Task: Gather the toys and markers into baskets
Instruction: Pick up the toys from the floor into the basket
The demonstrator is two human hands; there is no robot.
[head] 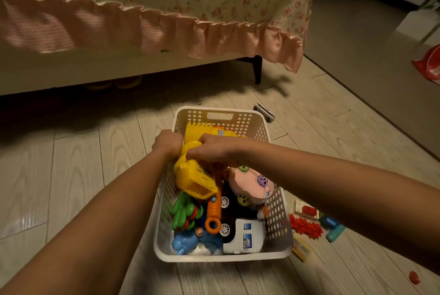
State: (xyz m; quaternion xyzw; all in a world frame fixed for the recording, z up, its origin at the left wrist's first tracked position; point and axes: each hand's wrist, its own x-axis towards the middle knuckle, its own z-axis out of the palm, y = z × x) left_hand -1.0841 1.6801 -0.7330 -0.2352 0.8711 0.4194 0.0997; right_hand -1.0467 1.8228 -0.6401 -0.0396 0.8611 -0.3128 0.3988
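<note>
The white basket (278,220) stands on the wooden floor (78,170), filled with toys. The yellow toy (192,182) lies over the basket's left half. The right hand (214,149) clamps the yellow toy from above, fingers curled. The left hand (167,143) is curled at the toy's left side, by the rim; its grip cannot be determined. Red blocks (307,225) lie just beside the basket.
</note>
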